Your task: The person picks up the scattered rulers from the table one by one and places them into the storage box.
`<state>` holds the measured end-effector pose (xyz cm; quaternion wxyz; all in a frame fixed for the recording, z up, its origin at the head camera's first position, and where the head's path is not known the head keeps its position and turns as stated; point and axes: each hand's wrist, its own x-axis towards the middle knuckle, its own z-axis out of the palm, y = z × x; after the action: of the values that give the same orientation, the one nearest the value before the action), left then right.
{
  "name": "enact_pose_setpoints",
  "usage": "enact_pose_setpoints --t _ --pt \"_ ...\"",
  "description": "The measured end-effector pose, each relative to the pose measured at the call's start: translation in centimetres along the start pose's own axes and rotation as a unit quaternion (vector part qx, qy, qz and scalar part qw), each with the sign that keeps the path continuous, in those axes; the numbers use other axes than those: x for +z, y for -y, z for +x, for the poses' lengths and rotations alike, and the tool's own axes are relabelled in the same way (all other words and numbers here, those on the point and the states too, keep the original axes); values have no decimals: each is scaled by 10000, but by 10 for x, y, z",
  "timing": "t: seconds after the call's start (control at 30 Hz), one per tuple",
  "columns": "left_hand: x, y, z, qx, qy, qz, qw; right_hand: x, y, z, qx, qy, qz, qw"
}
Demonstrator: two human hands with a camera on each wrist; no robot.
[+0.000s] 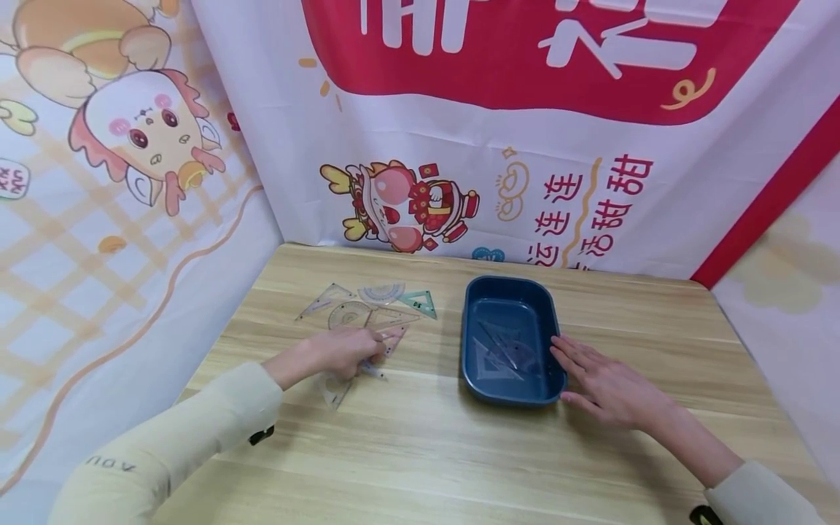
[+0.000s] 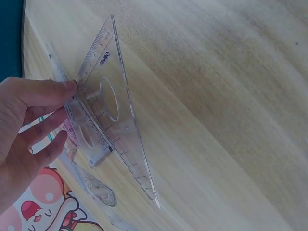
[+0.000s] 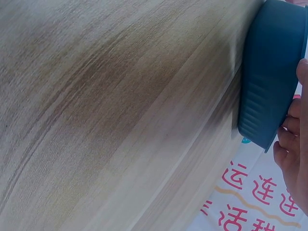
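Note:
In the head view my left hand (image 1: pixel 344 350) reaches down among several clear drawing rulers on the table's left side. The left wrist view shows that hand's thumb and fingertips pinching a transparent set square (image 2: pixel 126 126) with an oval hole by its edge, tilted up. A second clear ruler (image 2: pixel 86 134) lies right behind it. My right hand (image 1: pixel 607 386) rests against the right side of a dark blue plastic basin (image 1: pixel 467 321), fingers fairly straight, touching its rim and outer wall. Inside the basin lie clear set squares (image 1: pixel 502 357), overlapping one another.
Beyond my left hand lie a clear protractor (image 1: pixel 380 293), a teal-edged set square (image 1: pixel 421 302), a pink set square (image 1: pixel 394 338), a round-scaled protractor (image 1: pixel 348 315) and another set square (image 1: pixel 330 295). A printed cloth (image 1: pixel 262 138) hangs behind the wooden table (image 1: pixel 420 452).

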<state>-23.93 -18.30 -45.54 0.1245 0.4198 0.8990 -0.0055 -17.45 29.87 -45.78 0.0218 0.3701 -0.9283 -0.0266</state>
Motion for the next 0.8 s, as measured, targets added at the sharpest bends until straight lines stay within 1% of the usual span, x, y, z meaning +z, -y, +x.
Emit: enact_pose_setpoints --t 0.17,0.4,0.5,0.63,0.73,0.8 --pt "-3 -2 -2 77 20 18 10000 -1 0 1 67 208 51 9997" --pt "-11 -3 -2 127 -68 85 9999 0 0 0 -39 -43 25 10000" --pt "-15 -5 -2 117 -59 121 9998 0 0 -1 46 40 103 9999" --pt "-19 -8 -2 87 -63 -94 9999 -1 0 -1 174 254 210 9993" --pt "-22 -9 -1 74 -48 -341 9994 -2 0 0 198 321 198 9991" --pt "-23 -9 -1 126 -50 -388 9992 -2 0 0 208 341 199 9990"
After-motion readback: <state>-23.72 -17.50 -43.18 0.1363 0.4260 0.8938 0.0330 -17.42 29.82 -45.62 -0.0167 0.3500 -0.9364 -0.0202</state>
